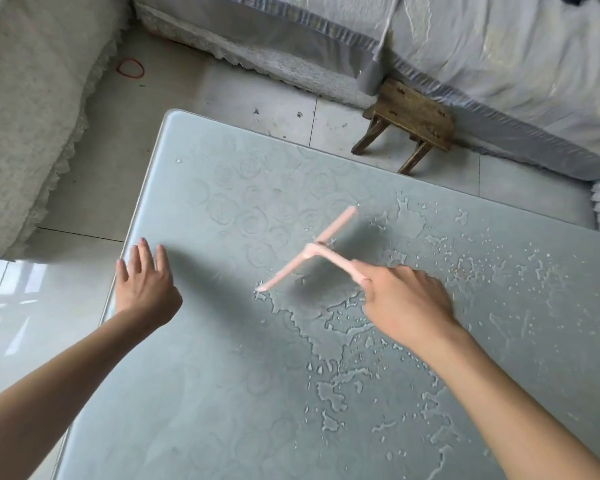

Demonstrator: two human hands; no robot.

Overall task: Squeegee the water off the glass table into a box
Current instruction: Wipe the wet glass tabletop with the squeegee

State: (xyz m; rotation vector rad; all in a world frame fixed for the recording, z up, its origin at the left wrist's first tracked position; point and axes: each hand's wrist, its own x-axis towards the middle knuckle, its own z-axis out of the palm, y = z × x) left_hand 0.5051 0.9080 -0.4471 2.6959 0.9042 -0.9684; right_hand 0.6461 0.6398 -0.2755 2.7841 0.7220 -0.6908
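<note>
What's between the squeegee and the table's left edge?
Only the left hand, open at that edge, level with the near end of the squeegee that the right hand grips. Otherwise bare glass table. No box is in view.

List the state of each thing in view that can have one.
glass table: wet on the right part, dry toward the left edge.
water: spread in puddles and drops, not yet wiped off.
squeegee: gripped by its handle, blurred; blade contact with the glass unclear.
left hand: open, fingers straight, at the table's left edge.
right hand: curled round the squeegee handle.
stool: upright on the floor.
</note>
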